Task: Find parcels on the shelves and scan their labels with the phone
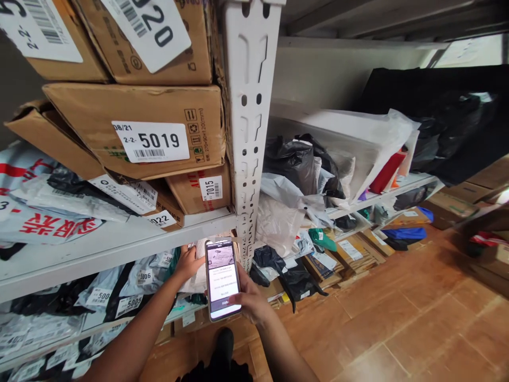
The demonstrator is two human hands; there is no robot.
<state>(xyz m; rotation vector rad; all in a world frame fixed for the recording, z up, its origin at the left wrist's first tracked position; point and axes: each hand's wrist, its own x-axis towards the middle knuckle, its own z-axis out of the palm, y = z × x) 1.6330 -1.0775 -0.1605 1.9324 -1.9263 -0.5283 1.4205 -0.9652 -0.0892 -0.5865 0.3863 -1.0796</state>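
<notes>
My right hand [250, 300] is wrapped round a smartphone [221, 278] held upright, its lit screen showing text lines. My left hand [187, 262] reaches under the middle shelf board and rests on a white parcel [199, 278] among the bagged parcels on the lower shelf, just left of the phone. Its fingers curl over the parcel's top. Both forearms come up from the bottom of the picture.
A white metal rack upright [248, 127] stands just behind the phone. Labelled cardboard boxes [135, 127] fill the shelf above, numbered poly bags [127, 302] the shelf below. To the right are more bags [294, 164] on a shelf and parcels [350, 254] on the brown tiled floor [397, 318].
</notes>
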